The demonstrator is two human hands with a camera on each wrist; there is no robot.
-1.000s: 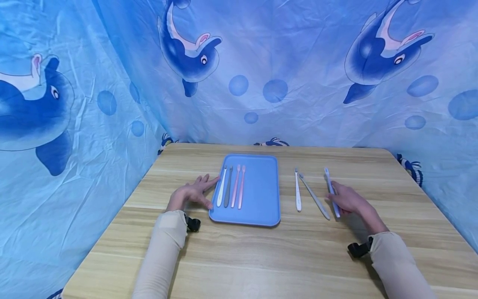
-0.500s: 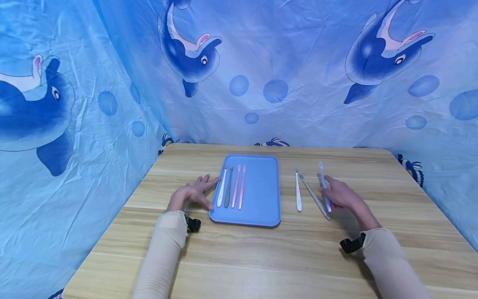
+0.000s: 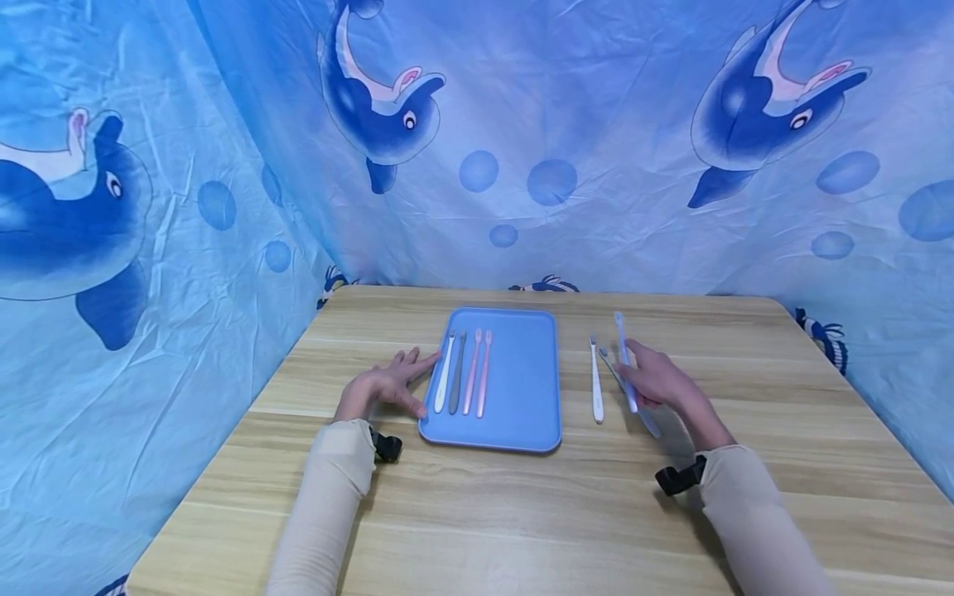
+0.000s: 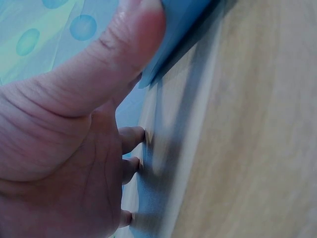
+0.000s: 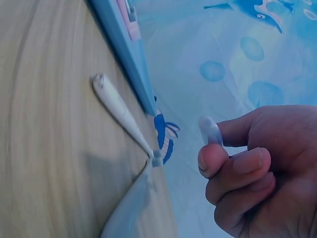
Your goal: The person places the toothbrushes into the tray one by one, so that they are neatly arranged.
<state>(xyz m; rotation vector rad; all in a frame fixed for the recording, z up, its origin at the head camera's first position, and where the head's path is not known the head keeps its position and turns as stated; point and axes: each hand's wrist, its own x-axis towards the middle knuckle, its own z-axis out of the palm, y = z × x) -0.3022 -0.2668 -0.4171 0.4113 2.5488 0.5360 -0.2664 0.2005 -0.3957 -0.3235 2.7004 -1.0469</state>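
Note:
My right hand [image 3: 659, 379] pinches a pale lavender toothbrush [image 3: 621, 333] between thumb and fingers, raised above the table in the right wrist view. Below it lies a grey-blue toothbrush [image 3: 650, 425], partly hidden by the hand and the held brush. Just left of that is a white toothbrush [image 3: 597, 393] on the wood. At the blue tray's [image 3: 522, 381] left side, my left hand [image 3: 387, 386] spreads its fingers, with thumb and forefinger touching the rim. In the tray lie a white toothbrush [image 3: 443, 381], a grey one [image 3: 455, 385] and two pink toothbrushes [image 3: 471, 381], side by side.
The wooden table [image 3: 507, 513] reaches back to a blue curtain [image 3: 417, 240] printed with dolphins. Both wrists carry small black cameras, one of them the right wrist camera [image 3: 678, 480]. The tray has a low raised rim.
My right hand has carried the lavender toothbrush left and up, from right of the grey-blue brush to over it. The left hand and the tray have stayed put.

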